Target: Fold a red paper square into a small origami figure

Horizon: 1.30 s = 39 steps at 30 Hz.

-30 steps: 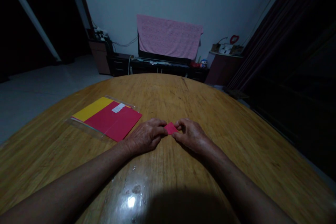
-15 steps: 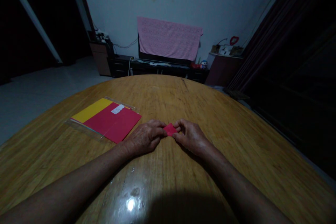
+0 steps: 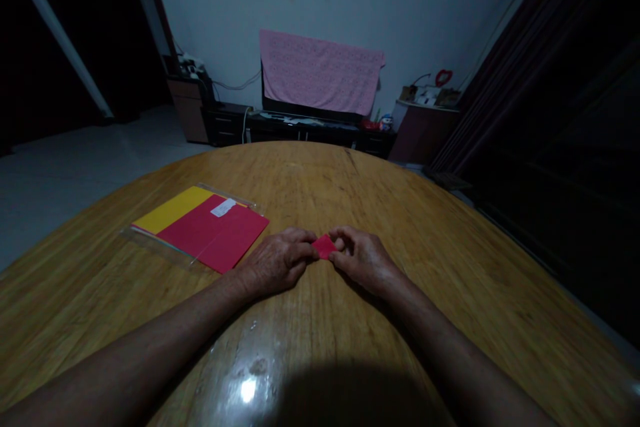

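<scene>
A small folded piece of red paper [image 3: 325, 246] lies on the round wooden table [image 3: 320, 187], pinched from both sides. My left hand [image 3: 275, 262] grips its left edge with curled fingers. My right hand [image 3: 361, 257] pinches its right edge between thumb and fingers. Both hands rest on the tabletop near its middle, knuckles up, and the paper's underside is hidden.
A clear plastic sleeve with red and yellow paper sheets [image 3: 200, 227] lies to the left of my hands. Beyond the table stand a low dark cabinet [image 3: 300, 127] with a pink cloth [image 3: 320, 72] draped over a screen, and a small side table [image 3: 425, 127]. Dark curtains fill the right.
The hands have drawn slightly closer over the red paper, so less of it shows. Nothing else has moved.
</scene>
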Available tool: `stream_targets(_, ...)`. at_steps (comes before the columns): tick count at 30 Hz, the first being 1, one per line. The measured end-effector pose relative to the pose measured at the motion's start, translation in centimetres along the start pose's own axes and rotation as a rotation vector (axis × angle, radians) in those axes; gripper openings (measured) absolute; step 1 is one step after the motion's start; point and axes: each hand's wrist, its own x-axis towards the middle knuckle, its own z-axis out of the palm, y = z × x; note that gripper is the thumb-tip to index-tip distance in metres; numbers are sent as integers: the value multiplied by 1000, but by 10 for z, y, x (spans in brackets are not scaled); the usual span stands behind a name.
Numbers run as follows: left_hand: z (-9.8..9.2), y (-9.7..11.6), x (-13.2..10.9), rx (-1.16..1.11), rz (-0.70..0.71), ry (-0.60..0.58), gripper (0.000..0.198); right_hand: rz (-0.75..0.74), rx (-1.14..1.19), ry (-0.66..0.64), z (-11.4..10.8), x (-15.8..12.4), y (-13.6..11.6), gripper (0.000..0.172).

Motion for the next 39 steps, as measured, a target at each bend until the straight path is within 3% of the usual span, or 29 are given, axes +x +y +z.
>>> stream_targets(9,4,-4,-2,-7,8,17,23,28,156,22,3,1,-4,26)
stream_targets(17,8,-7,-2,13,-18,121,22,-33,251,45,5,1,-2,22)
stream_targets(23,6,-12,3,-172,-4,126,24,-48,291,88,8,3,1,25)
stream_targets(29,4,-8,6,-307,-74,170,25,-19,367,80,12,4,4,33)
stream_targets(36,4,-5,7,-403,-165,194,22,-10,361,57,11,2,-6,22)
stream_targets(39,6,-4,7,-469,-275,183,18,-14,360,47,10,2,-7,20)
